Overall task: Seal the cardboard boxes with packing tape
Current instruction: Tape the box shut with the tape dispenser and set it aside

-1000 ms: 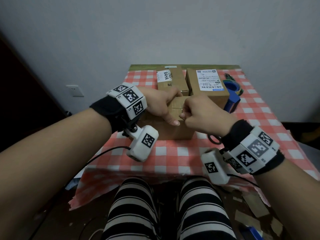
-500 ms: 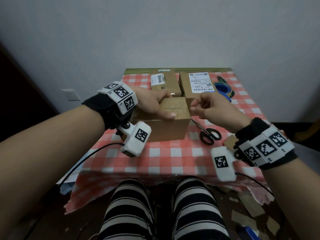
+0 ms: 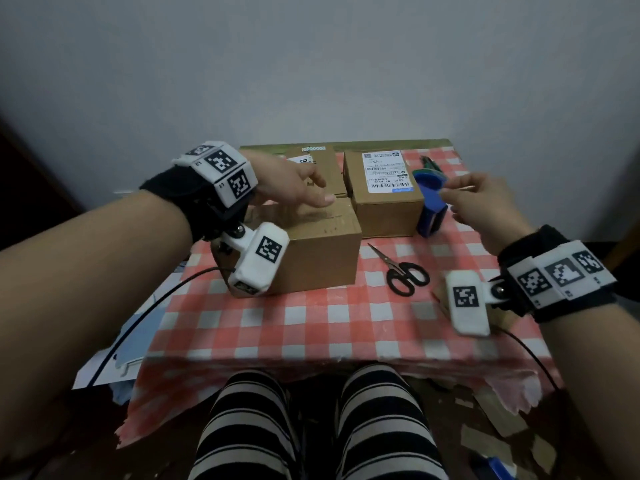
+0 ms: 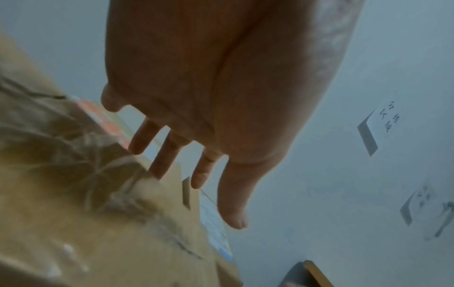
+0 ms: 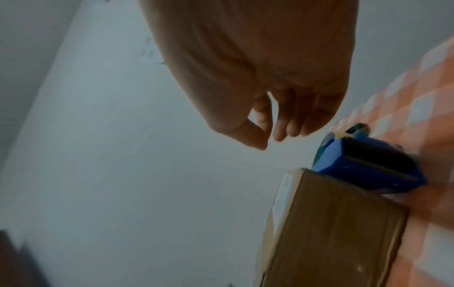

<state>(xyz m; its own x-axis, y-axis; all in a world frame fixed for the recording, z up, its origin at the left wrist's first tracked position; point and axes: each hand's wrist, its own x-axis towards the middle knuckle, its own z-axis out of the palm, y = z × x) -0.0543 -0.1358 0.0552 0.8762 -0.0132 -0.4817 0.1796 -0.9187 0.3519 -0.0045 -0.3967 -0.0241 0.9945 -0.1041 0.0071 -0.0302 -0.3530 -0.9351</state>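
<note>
Three cardboard boxes stand on the checked tablecloth [image 3: 311, 327]. The near box [image 3: 318, 258] [image 4: 98, 233] has its flaps down. My left hand [image 3: 294, 188] [image 4: 209, 116] is over its top's far left part, fingers straight and spread, holding nothing. A labelled box [image 3: 388, 209] [image 5: 331, 233] stands behind it to the right. A blue tape dispenser [image 3: 431, 202] [image 5: 363, 167] leans beside that box. My right hand [image 3: 485, 206] [image 5: 270, 87] hovers just right of the dispenser, apart from it. Its fingers are loosely curled, thumb near forefinger, and nothing shows between them.
A third box [image 3: 329, 168] sits at the back left, partly hidden by my left hand. Black scissors [image 3: 405, 273] lie closed to the right of the near box. A grey wall stands right behind the table. Papers and cardboard scraps lie on the floor on both sides.
My right hand left the near box's top and moved right to the tape dispenser. My left hand's fingers uncurled and now stretch flat over the box.
</note>
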